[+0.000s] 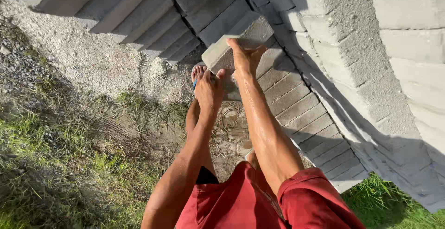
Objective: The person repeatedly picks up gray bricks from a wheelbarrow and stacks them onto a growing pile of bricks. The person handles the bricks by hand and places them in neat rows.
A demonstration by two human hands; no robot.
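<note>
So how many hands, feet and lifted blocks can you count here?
Hands: 2, the left hand and the right hand
Feet in view: 1, a foot in a sandal
Lifted grey block: 1
Total: 4

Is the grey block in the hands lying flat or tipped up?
Tipped: the grey block slants, one end raised off the row of blocks, between both hands.

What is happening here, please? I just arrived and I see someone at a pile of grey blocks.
A person in red shorts stands over rows of stacked grey concrete blocks. Both bare hands grip one block that is tilted up from the row: the left hand at its near lower side, the right hand across its top. A foot in a blue sandal shows below the block, on gravel beside grass.
</note>
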